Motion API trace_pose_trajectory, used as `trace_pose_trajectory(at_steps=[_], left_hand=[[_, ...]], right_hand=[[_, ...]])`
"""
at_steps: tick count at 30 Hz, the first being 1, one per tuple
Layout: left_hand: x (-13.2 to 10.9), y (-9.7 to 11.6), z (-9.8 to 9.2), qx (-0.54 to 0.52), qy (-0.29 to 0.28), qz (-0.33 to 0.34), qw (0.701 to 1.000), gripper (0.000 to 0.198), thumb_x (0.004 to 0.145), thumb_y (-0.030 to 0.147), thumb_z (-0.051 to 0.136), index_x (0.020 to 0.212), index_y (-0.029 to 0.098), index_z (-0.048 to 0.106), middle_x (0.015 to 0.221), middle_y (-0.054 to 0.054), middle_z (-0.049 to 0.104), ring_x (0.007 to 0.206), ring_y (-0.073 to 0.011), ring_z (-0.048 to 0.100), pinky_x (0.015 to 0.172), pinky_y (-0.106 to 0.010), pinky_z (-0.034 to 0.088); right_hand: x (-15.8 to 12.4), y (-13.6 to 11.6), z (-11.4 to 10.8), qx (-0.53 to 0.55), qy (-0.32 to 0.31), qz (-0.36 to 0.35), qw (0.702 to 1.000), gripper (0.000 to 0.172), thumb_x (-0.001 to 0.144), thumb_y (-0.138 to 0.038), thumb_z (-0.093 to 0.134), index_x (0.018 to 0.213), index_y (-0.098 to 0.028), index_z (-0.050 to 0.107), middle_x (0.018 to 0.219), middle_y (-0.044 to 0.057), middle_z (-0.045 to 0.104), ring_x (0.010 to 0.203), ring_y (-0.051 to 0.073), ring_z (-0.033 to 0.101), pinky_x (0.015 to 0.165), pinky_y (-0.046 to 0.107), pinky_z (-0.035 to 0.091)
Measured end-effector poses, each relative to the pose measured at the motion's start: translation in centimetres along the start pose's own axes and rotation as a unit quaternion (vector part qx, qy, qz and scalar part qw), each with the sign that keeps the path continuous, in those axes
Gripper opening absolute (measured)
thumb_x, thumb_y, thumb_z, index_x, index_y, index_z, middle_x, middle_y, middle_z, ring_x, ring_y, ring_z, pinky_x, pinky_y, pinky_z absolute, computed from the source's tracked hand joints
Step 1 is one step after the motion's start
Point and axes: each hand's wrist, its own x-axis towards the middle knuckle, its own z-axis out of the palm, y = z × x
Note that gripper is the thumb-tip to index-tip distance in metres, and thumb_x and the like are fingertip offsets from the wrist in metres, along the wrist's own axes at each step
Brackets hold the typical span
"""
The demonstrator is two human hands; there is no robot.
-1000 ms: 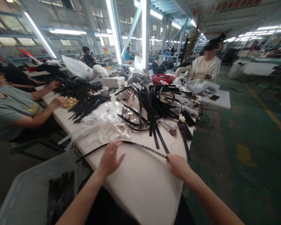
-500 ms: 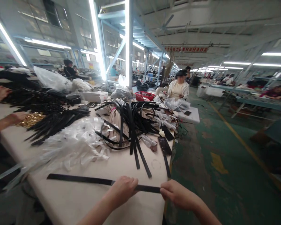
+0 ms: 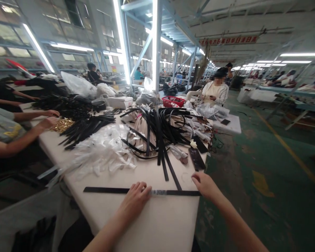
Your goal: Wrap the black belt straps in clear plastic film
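Observation:
A long flat black strap (image 3: 107, 190) lies straight across the near part of the table, with a clear plastic wrap (image 3: 159, 192) around its middle. My left hand (image 3: 138, 196) is on the strap just left of the wrap, its fingers curled over it. At the strap's right end is my right hand (image 3: 207, 187), fingers bent together and thumb tip raised above the strap; whether anything is pinched there is hidden. Beyond my hands, a heap of black straps (image 3: 160, 126) hangs over bundled pale strips, beside crumpled clear plastic sleeves (image 3: 105, 150).
A phone (image 3: 196, 159) lies near the table's right edge. On the left, a co-worker's hands (image 3: 48, 120) are by gold-coloured pieces (image 3: 63, 124) and a pile of black strips (image 3: 89, 127). Farther back stand a red basket (image 3: 173, 101) and a seated person (image 3: 215, 89).
The strap now lies flatter on the table, its wrapped middle uncovered between my hands. My right hand has shifted up at the strap's end. The view has turned left.

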Motion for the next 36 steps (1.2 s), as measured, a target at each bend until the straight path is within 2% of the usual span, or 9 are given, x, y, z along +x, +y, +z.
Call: trace_pose_trajectory(at_steps=[4, 8, 12, 15, 19, 21, 26, 29, 36], left_hand=[[-1.4, 0.2, 0.9, -0.045, 0.055, -0.04, 0.997, 0.033, 0.097, 0.027, 0.05, 0.129, 0.032, 0.056, 0.117, -0.009, 0.059, 0.109, -0.0274, 0.053, 0.098, -0.046, 0.042], [-2.0, 0.5, 0.7, -0.058, 0.068, -0.052, 0.995, 0.03, 0.097, 0.029, 0.049, 0.125, 0.031, 0.061, 0.113, -0.009, 0.06, 0.107, -0.0276, 0.055, 0.097, -0.046, 0.044], [-2.3, 0.8, 0.0, -0.059, 0.066, -0.076, 0.993, 0.028, 0.097, 0.031, 0.048, 0.121, 0.03, 0.062, 0.112, -0.01, 0.06, 0.107, -0.0279, 0.054, 0.098, -0.047, 0.044], [-2.4, 0.9, -0.1, -0.068, 0.06, -0.081, 0.993, 0.031, 0.094, 0.032, 0.054, 0.124, 0.029, 0.06, 0.114, -0.01, 0.06, 0.109, -0.0287, 0.054, 0.101, -0.049, 0.042], [-2.6, 0.4, 0.4, -0.094, 0.094, -0.1, 0.986, 0.03, 0.094, 0.031, 0.054, 0.122, 0.027, 0.06, 0.115, -0.01, 0.061, 0.11, -0.0284, 0.055, 0.102, -0.049, 0.043], [-2.4, -0.8, 0.6, -0.1, 0.146, -0.146, 0.973, 0.027, 0.095, 0.026, 0.049, 0.119, 0.026, 0.06, 0.116, -0.009, 0.061, 0.111, -0.027, 0.056, 0.102, -0.047, 0.044], [-0.2, -6.9, -1.2, -0.06, 0.248, -0.238, 0.937, 0.027, 0.092, 0.017, 0.046, 0.114, 0.023, 0.062, 0.112, -0.01, 0.063, 0.111, -0.0275, 0.058, 0.101, -0.045, 0.046], [3.0, -11.1, -3.0, -0.023, 0.233, -0.246, 0.941, 0.026, 0.093, 0.018, 0.046, 0.112, 0.018, 0.064, 0.108, -0.011, 0.066, 0.107, -0.0263, 0.061, 0.098, -0.041, 0.046], [12.3, -16.3, -4.5, 0.021, 0.154, -0.222, 0.963, 0.018, 0.085, 0.023, 0.06, 0.098, 0.017, 0.072, 0.102, -0.012, 0.069, 0.104, -0.0274, 0.061, 0.097, -0.039, 0.043]], right_hand=[[3.9, -5.7, 3.5, -0.015, -0.012, 0.026, 0.999, 0.025, 0.092, -0.036, 0.052, 0.097, -0.016, 0.067, 0.098, 0.012, 0.072, 0.093, 0.023, 0.067, 0.08, 0.03, 0.044], [6.8, -9.0, 5.7, -0.024, -0.015, 0.038, 0.999, 0.026, 0.082, -0.022, 0.06, 0.105, -0.01, 0.063, 0.102, 0.021, 0.071, 0.095, 0.028, 0.067, 0.078, 0.032, 0.043], [8.6, -9.7, 4.4, 0.008, -0.007, 0.003, 1.0, 0.047, 0.08, -0.012, 0.053, 0.127, -0.007, 0.054, 0.102, 0.019, 0.071, 0.094, 0.026, 0.067, 0.078, 0.03, 0.043], [8.5, -9.1, 2.5, 0.055, -0.023, -0.041, 0.997, 0.041, 0.084, -0.014, 0.044, 0.12, -0.015, 0.064, 0.094, 0.01, 0.073, 0.083, 0.02, 0.067, 0.073, 0.027, 0.045], [4.8, -7.8, 1.9, 0.292, -0.075, -0.094, 0.949, 0.039, 0.087, -0.023, 0.042, 0.112, -0.016, 0.071, 0.097, 0.008, 0.074, 0.086, 0.02, 0.069, 0.076, 0.028, 0.051], [1.8, -7.6, 3.0, 0.389, -0.073, -0.101, 0.913, 0.038, 0.088, -0.026, 0.048, 0.119, -0.016, 0.068, 0.101, 0.01, 0.073, 0.091, 0.023, 0.069, 0.08, 0.032, 0.054], [-4.9, -9.0, 8.1, 0.317, 0.095, -0.133, 0.934, 0.023, 0.091, -0.031, 0.056, 0.108, -0.024, 0.071, 0.105, 0.012, 0.065, 0.101, 0.028, 0.064, 0.089, 0.043, 0.053], [-6.5, -10.1, 11.1, 0.294, 0.18, -0.153, 0.926, 0.018, 0.095, -0.028, 0.052, 0.105, -0.025, 0.067, 0.117, 0.014, 0.062, 0.112, 0.03, 0.06, 0.097, 0.047, 0.049], [-5.9, -10.0, 14.8, 0.288, 0.188, -0.226, 0.911, 0.022, 0.098, -0.021, 0.048, 0.116, -0.023, 0.06, 0.096, 0.007, 0.07, 0.087, 0.023, 0.068, 0.078, 0.038, 0.057]])
